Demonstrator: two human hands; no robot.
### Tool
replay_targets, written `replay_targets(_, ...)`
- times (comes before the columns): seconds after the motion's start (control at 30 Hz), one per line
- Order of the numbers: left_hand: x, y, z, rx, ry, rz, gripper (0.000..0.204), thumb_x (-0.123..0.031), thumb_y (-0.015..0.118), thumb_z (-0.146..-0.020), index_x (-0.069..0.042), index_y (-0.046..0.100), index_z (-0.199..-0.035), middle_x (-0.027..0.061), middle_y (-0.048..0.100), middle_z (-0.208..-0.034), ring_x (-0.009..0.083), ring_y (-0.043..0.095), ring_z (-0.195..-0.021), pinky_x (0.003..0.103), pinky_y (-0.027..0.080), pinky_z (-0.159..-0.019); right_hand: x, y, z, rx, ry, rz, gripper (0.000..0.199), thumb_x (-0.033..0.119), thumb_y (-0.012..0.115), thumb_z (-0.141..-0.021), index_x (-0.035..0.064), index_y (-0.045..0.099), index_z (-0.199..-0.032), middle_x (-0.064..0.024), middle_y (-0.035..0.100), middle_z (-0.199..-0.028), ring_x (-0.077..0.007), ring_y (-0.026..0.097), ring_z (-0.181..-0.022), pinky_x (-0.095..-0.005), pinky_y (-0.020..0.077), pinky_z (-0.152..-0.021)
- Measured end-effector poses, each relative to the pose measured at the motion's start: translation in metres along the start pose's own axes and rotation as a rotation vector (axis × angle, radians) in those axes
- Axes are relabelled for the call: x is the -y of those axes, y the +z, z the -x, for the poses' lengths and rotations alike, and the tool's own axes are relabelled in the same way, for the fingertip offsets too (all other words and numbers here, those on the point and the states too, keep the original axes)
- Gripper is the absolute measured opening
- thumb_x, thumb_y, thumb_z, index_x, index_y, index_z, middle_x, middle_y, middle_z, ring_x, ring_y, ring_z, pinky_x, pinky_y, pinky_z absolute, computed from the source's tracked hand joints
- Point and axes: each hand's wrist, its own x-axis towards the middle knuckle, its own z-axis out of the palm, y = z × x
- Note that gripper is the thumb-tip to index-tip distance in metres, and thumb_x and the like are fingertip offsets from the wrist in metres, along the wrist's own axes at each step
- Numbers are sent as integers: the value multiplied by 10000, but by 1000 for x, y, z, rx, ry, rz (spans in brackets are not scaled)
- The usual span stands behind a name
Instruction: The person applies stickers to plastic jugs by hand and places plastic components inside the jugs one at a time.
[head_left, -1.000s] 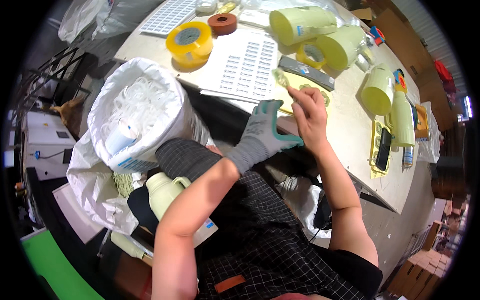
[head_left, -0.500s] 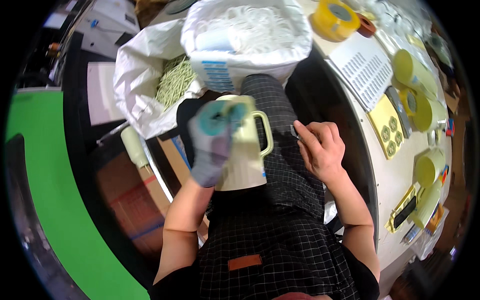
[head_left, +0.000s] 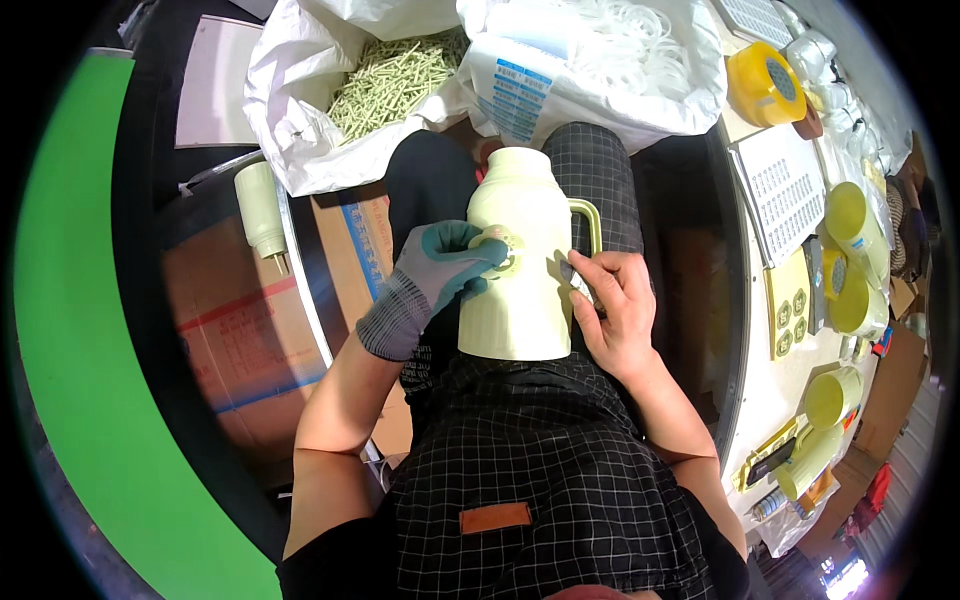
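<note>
A pale yellow-green jug (head_left: 522, 318) with a side handle (head_left: 597, 222) stands upright on my lap, between my thighs. On its front is a round greenish sticker (head_left: 514, 254) with a pattern. My left hand (head_left: 440, 268), in a grey and teal glove, has its thumb and fingertips pressed together on the sticker's left edge. Bare, my right hand (head_left: 622, 312) pinches a small grey flat piece (head_left: 569, 274) between thumb and fingers, close by the jug's right side below the handle. What that piece is, I cannot make out.
White sacks hold thin green sticks (head_left: 395, 88) and clear rings (head_left: 640, 45). Along the right worktable (head_left: 752, 350) lie yellow tape (head_left: 766, 86), a label sheet (head_left: 782, 190), a yellow sticker sheet (head_left: 789, 305) and several pale green vessels. Cardboard boxes (head_left: 250, 335) stand at left.
My left hand, blurred over the jug's upper part before, now rests at its front, where the sticker shows. My right hand has come to the jug's side. The head view has shifted.
</note>
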Motion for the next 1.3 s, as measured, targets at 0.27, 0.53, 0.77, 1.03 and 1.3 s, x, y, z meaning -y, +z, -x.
replay_targets(0.27, 1, 3, -7, 39, -40, -71, 302, -179, 896, -879, 11, 726, -1041, 50, 735, -831, 117, 673, -611, 251, 513, -522, 5, 9, 4, 10, 9, -115, 488, 71, 839, -778, 96, 756, -1258, -49, 656, -1078, -247, 627, -942, -349, 553, -752)
replay_targets(0.53, -11, 2, 0, -163, 276, -1063, 454, -472, 859, -852, -49, 703, -904, 105, 670, -742, 191, 650, -656, 374, 523, -658, 15, 20, 25, 150, -22, -219, 644, 130, 914, -661, 111, 730, -1278, -45, 605, -1099, -249, 610, -988, -352, 549, -714)
replay_targets(0.77, 35, -62, -7, -486, 538, -1149, 401, -445, 784, -944, -62, 704, -853, 196, 685, -777, 409, 681, -760, 496, 513, -698, 7, 20, 43, 186, 143, -102, 769, 66, 858, -679, 110, 616, -1407, -110, 537, -1248, -297, 654, -1027, -386, 597, -802)
replay_targets(1.03, 77, -62, -3, -587, 408, -1023, 418, -417, 767, -960, -63, 598, -815, 154, 604, -709, 348, 636, -696, 440, 491, -664, -19, -57, 22, -396, 68, -170, 416, -68, 738, -832, 25, 681, -1233, -118, 619, -1085, -251, 615, -961, -337, 523, -820)
replay_targets(1.3, 81, -46, -11, -585, 588, -1004, 389, -401, 779, -945, -58, 615, -864, 149, 624, -758, 369, 640, -718, 469, 488, -675, -190, -255, -41, -1070, 200, 629, 427, 65, 728, -919, 8, 587, -1318, -218, 582, -1213, -418, 588, -1155, -463, 474, -1023)
